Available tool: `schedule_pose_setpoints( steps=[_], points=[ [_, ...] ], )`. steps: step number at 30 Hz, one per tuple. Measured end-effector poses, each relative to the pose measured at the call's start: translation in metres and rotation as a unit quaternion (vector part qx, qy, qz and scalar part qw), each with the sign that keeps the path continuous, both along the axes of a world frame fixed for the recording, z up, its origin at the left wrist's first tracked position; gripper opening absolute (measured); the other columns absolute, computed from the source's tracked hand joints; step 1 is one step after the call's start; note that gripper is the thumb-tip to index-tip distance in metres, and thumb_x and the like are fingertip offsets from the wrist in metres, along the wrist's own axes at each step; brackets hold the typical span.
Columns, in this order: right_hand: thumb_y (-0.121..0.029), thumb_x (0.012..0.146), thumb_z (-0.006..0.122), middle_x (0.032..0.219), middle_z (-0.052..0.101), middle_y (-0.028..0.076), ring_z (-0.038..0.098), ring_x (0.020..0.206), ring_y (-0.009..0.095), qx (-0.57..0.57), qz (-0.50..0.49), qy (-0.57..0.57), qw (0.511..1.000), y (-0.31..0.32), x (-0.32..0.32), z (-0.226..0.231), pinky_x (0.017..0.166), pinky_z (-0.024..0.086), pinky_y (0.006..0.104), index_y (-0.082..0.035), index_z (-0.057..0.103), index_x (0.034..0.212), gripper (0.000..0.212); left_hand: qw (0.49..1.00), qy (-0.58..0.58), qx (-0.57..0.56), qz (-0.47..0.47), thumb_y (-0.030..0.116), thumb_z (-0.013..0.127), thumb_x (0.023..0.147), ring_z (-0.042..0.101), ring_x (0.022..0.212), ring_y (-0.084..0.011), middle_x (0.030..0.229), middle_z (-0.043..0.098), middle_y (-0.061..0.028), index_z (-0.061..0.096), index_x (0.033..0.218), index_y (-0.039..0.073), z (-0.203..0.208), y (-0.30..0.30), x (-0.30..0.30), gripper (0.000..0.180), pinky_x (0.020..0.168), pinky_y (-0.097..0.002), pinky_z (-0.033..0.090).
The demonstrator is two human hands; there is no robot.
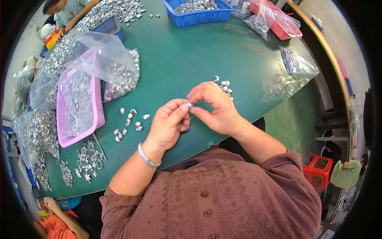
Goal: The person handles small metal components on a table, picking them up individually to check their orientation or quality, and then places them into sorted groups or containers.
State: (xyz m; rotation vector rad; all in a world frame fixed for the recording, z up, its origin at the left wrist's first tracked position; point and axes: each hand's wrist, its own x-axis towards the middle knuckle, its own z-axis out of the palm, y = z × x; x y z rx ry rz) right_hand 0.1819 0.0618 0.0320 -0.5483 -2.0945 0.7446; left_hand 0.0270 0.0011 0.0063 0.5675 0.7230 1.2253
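A small silver metal piece with a ridged, rounded surface (190,105) is pinched between the fingertips of both hands above the table's near edge. My left hand (169,122) closes on it with thumb and index finger, the other fingers curled in. From the other side, my right hand (215,105) grips it with thumb and bent fingers. Loose silver drop-shaped and curved pieces (129,116) lie left of my left hand. A smaller cluster of similar pieces (225,84) sits just beyond my right hand, partly hidden by it.
On the green table (175,59) stand a lilac basket (99,109) holding a plastic bag, a blue crate (189,20) and a red tray (280,28). Bagged rings (38,131) lie far left. A co-worker (73,16) works at the back left; a red stool (318,169) is right.
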Motion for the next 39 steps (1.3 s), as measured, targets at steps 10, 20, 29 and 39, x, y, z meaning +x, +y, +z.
schedule_pose_setpoints(
  steps=[10, 20, 29, 39],
  points=[
    [0.001, 0.066, 0.065, 0.087, 0.058, 0.007, 0.054, 0.086, 0.023, -0.040, -0.022, 0.028, 0.999, 0.000, 0.007, 0.001, 0.074, 0.043, 0.0316, -0.005, 0.056, 0.086, 0.022, 0.981, -0.163, 0.036, -0.098, 0.020, 0.049, 0.088, 0.041, 0.064, -0.0120, 0.076, 0.045, -0.0022, 0.049, 0.095, 0.005, 0.003, 0.004, -0.010, 0.017, 0.051, -0.0214, 0.034],
    [0.003, 0.070, 0.059, 0.085, 0.057, 0.009, 0.053, 0.081, 0.027, 0.035, -0.130, -0.042, 0.990, 0.025, 0.033, -0.001, 0.069, 0.044, 0.0337, -0.003, 0.057, 0.084, 0.015, 0.976, -0.163, 0.062, -0.134, 0.014, 0.050, 0.087, 0.045, 0.067, -0.0115, 0.078, 0.047, -0.0030, 0.049, 0.096, 0.003, 0.000, 0.004, -0.010, 0.014, 0.052, -0.0207, 0.036],
    [-0.004, 0.070, 0.061, 0.094, 0.055, 0.009, 0.048, 0.092, 0.028, 0.063, -0.165, -0.199, 0.964, 0.044, 0.046, -0.016, 0.080, 0.040, 0.0358, -0.005, 0.062, 0.084, 0.014, 0.985, -0.115, 0.062, -0.113, 0.013, 0.050, 0.087, 0.047, 0.068, -0.0103, 0.083, 0.050, -0.0044, 0.050, 0.098, 0.004, 0.000, 0.004, -0.009, 0.014, 0.053, -0.0203, 0.038],
    [-0.011, 0.070, 0.063, 0.098, 0.054, 0.007, 0.045, 0.098, 0.027, 0.044, -0.166, -0.287, 0.943, 0.047, 0.034, -0.017, 0.083, 0.037, 0.0367, -0.004, 0.063, 0.085, 0.017, 0.991, -0.072, 0.063, -0.092, 0.010, 0.049, 0.087, 0.048, 0.068, -0.0091, 0.090, 0.053, -0.0070, 0.050, 0.099, 0.003, -0.001, 0.005, -0.009, 0.014, 0.054, -0.0206, 0.039]
  ],
)
